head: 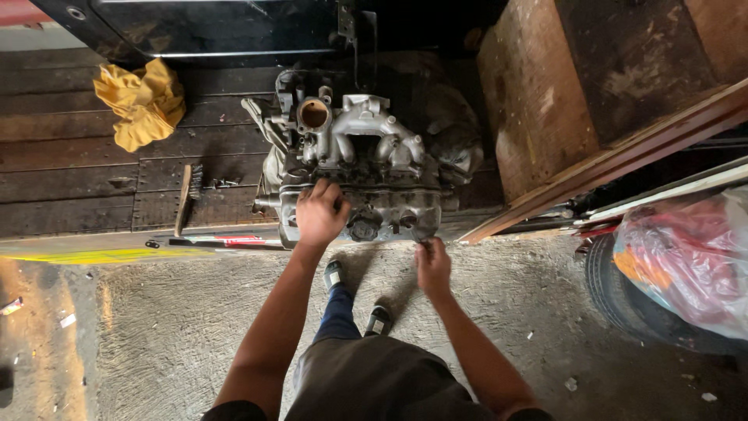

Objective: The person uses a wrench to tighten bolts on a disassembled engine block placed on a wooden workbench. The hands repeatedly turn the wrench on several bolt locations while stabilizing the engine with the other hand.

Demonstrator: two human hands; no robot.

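Note:
A grey metal engine part (366, 168) with an intake manifold lies on the edge of a dark wooden truck bed (70, 168). My left hand (319, 212) rests on its near left side, fingers curled over the metal. My right hand (432, 265) reaches to its lower right corner, fingertips pinched at a small piece there; I cannot tell what it grips. My feet in dark shoes (354, 300) stand on the concrete floor below.
A crumpled yellow cloth (144, 101) and a wire brush (185, 199) lie on the wooden bed at left. A large wooden crate (576, 93) stands at right. A tyre (623, 296) holds a plastic bag (689, 257) at far right.

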